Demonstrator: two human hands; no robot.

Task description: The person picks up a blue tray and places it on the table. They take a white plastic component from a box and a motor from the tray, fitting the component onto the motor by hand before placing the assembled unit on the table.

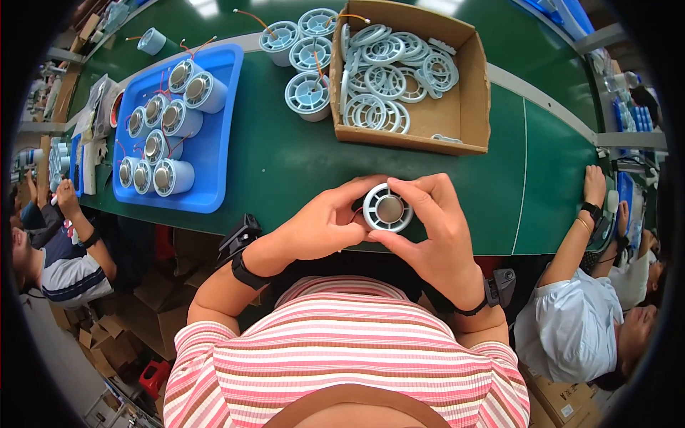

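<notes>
Both my hands hold one round white part (pixel 387 208) with a grey metal centre, just above the near edge of the green table (pixel 285 157). My left hand (pixel 325 225) grips its left side and my right hand (pixel 435 228) wraps its right side and top. A thin red wire shows at the part's left. Straight ahead stands a cardboard box (pixel 464 107) holding several white ring-shaped grilles (pixel 385 78). Left of the box stand three pale blue round parts (pixel 308 94) with wires.
A blue tray (pixel 214 157) at the left holds several cylinders with metal centres (pixel 173 176). Another pale blue part (pixel 152 41) lies at the far left. One seated person's hand (pixel 594 184) rests on the table at the right; another person sits at the left (pixel 64 264).
</notes>
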